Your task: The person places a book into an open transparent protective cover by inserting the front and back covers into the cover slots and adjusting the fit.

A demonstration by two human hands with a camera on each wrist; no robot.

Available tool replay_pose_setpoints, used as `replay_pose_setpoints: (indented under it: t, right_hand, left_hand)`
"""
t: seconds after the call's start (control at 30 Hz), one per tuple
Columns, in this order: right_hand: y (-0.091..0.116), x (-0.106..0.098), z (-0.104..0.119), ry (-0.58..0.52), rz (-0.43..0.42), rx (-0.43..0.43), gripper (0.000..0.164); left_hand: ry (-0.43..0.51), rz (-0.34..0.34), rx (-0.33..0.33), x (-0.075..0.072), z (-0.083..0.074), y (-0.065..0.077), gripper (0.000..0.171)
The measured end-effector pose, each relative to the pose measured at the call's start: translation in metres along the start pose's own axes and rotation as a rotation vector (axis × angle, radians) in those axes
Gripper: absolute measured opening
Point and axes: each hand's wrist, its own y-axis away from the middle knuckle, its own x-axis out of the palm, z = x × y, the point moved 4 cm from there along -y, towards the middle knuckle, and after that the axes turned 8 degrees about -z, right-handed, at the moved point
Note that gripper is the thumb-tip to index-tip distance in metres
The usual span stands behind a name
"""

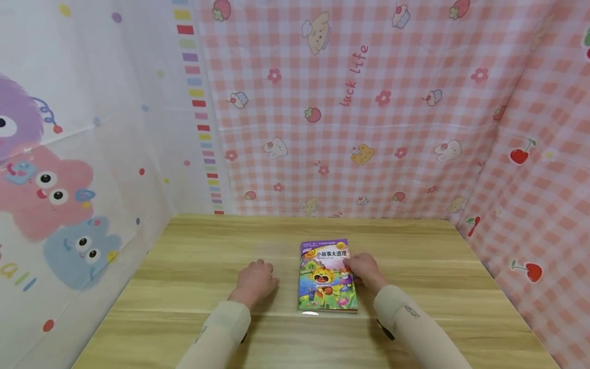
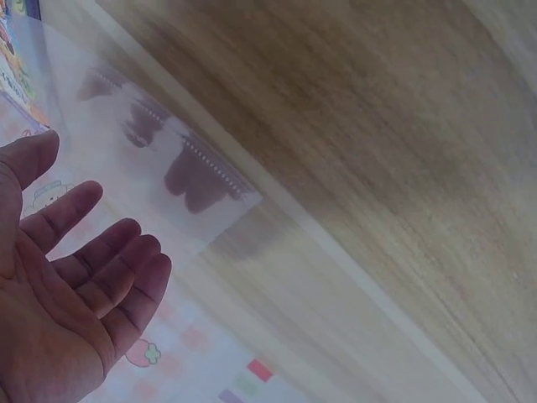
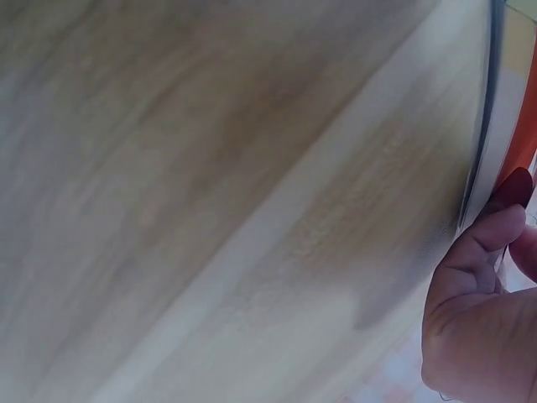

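Note:
A colourful children's book [image 1: 326, 287] with a purple top band lies on the wooden table. Its right edge is held by my right hand [image 1: 366, 270], the thumb on the cover and curled fingers at the side; the right wrist view has these fingers at the book's edge [image 3: 497, 126]. A clear plastic sheet [image 2: 117, 159] with a dotted seam along one edge spreads out left of the book. Over on that side, my left hand [image 1: 255, 282] is low over the table beside the sheet, its fingers loosely bent and nothing between them.
The wooden table [image 1: 193, 287] extends around the book on all sides. Behind it hangs a pink checked cloth [image 1: 295, 169], with a white cartoon cloth [image 1: 138, 128] along the left and more checked cloth [image 1: 544, 205] along the right.

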Motion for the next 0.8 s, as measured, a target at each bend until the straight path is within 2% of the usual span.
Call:
replay_pose_setpoints:
  t: [0.17,0.33,0.43,0.8]
  right_hand:
    - [-0.006,0.0,-0.005,0.042,-0.004,0.002,0.027]
    - [-0.01,-0.001,-0.008,0.074,-0.009,0.01,0.027]
    - [-0.01,-0.002,-0.007,0.085,-0.012,0.022,0.026]
    - [-0.006,-0.008,0.002,0.065,-0.016,0.007,0.027]
  left_hand:
    - [0.021,-0.008,0.027,0.002,-0.001,0.001,0.025]
    - [0.049,0.021,0.062,0.004,-0.003,0.004,0.022]
    - [0.065,0.041,0.065,0.006,-0.004,0.005,0.023]
    - [0.078,0.023,0.071,0.006,-0.003,0.006,0.019]
